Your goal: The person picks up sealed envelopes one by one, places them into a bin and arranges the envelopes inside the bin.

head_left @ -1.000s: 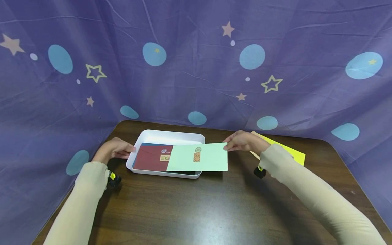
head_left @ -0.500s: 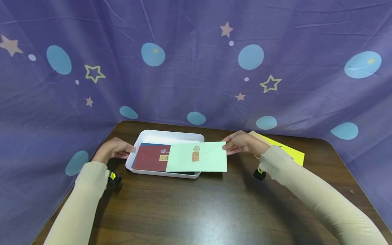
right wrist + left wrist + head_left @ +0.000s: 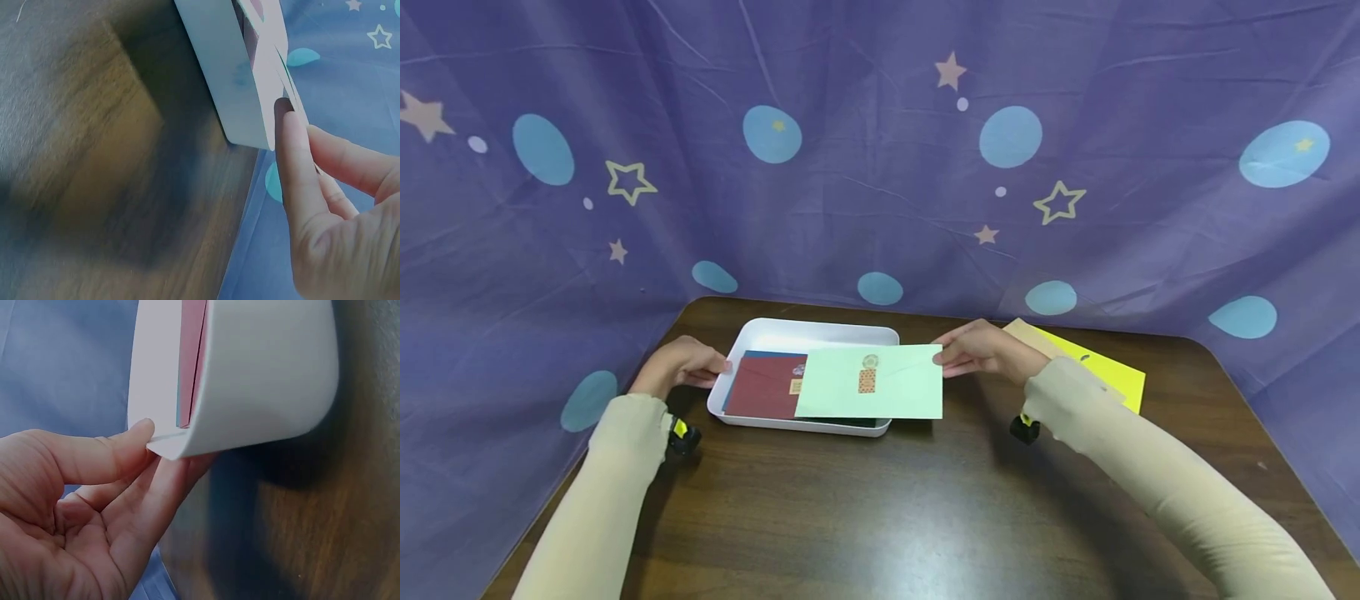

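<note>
A white tray (image 3: 820, 334) stands on the table, and my left hand (image 3: 685, 365) pinches its left rim between thumb and fingers, plain in the left wrist view, where the tray's wall (image 3: 262, 381) fills the middle. Inside lie a dark red envelope (image 3: 763, 387) and, peeking from under it, a blue one (image 3: 727, 402). My right hand (image 3: 988, 350) pinches the right end of a mint green envelope (image 3: 902, 383) bearing a round stamp mark and a patterned sticker. This envelope covers part of the red one and juts past the tray's right rim. The right wrist view shows it edge-on between thumb and fingers.
Behind my right wrist lie a yellow envelope (image 3: 1112, 372) and a tan one (image 3: 1033, 335), partly overlapping. The brown table (image 3: 865, 508) ends at a purple cloth (image 3: 880, 208) with stars and blue spots.
My right hand has moved a little left with the mint green envelope, which now covers more of the red one. The left hand and the tray keep their places.
</note>
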`<state>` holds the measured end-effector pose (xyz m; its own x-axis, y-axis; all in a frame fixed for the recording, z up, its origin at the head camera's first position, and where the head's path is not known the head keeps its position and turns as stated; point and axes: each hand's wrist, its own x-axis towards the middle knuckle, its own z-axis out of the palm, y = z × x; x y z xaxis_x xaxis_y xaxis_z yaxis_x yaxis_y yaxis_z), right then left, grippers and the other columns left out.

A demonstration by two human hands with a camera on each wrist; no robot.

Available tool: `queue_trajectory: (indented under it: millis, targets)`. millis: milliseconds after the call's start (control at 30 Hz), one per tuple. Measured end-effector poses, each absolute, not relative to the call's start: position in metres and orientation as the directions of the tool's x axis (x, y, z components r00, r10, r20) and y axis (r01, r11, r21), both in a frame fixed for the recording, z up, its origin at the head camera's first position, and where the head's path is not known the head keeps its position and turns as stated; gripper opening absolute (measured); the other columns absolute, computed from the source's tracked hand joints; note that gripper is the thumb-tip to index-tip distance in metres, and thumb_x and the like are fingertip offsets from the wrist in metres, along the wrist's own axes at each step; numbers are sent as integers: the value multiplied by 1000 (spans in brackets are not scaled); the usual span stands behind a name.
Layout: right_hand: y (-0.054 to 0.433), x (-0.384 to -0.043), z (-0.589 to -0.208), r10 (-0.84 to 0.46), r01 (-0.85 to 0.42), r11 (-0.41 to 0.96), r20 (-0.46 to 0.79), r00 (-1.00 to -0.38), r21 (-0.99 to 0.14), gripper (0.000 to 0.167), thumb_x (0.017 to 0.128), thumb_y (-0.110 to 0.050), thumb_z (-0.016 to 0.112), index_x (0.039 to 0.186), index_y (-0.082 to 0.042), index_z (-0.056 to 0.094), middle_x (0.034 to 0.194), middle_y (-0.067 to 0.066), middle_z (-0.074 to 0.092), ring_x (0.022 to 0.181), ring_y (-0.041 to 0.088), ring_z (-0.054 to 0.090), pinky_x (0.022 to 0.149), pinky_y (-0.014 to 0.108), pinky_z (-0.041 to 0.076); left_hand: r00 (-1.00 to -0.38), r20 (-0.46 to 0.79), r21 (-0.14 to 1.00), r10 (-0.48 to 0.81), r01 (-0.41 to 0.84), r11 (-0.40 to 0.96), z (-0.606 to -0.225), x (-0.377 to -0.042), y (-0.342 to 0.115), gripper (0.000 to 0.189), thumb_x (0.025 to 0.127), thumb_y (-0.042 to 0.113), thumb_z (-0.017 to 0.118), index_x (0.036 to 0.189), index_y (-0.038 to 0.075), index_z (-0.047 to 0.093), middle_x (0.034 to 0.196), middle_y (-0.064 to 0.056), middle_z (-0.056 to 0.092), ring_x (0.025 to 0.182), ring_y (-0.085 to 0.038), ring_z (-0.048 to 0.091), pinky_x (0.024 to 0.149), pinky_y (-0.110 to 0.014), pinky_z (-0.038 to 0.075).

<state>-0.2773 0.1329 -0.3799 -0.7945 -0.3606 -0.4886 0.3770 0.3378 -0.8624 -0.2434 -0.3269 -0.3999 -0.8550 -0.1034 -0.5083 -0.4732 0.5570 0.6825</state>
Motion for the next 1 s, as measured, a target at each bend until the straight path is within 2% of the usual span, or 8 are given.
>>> queue_trajectory:
  millis: [267, 433, 567, 800, 1000]
  targets:
    - [124, -276, -379, -367, 379, 316, -481, -796, -870, 40, 93, 7, 67, 132, 11, 59, 88, 5, 73, 74, 12, 72, 86, 33, 63, -861, -500, 679, -97, -459, 572, -396, -244, -322, 33, 95, 3, 65, 119, -18, 61, 73, 1, 64, 63, -6, 62, 64, -23, 61]
    - [118, -276, -378, -378, 403, 285, -488, -787, -870, 40, 93, 9, 64, 132, 13, 57, 83, 4, 73, 73, 12, 71, 81, 29, 64, -865, -489, 674, -114, -458, 580, -397, -243, -320, 30, 94, 1, 65, 116, -18, 62, 72, -1, 63, 62, -8, 63, 64, -24, 62]
    - [114, -277, -379, -382, 411, 271, -489, -784, -871, 38, 93, 10, 62, 131, 13, 57, 78, 2, 72, 72, 12, 71, 82, 30, 64, -866, -481, 675, -136, -465, 573, -395, -243, -317, 26, 93, 0, 66, 112, -16, 63, 71, -1, 62, 60, -7, 62, 62, -23, 61]
    - [111, -277, -379, -391, 424, 253, -493, -777, -869, 36, 94, 10, 61, 130, 13, 58, 78, 3, 72, 70, 12, 71, 73, 25, 64, -860, -487, 678, -155, -484, 553, -393, -241, -315, 9, 91, 0, 66, 93, -8, 66, 69, -1, 64, 60, -8, 64, 62, -23, 62]
    - [109, -275, -378, -392, 437, 243, -500, -772, -866, 34, 94, 11, 60, 128, 13, 58, 78, 5, 73, 69, 13, 71, 68, 23, 63, -854, -496, 683, -155, -494, 538, -391, -238, -315, 7, 89, 0, 66, 88, -6, 63, 70, -1, 66, 61, -8, 65, 62, -24, 62]
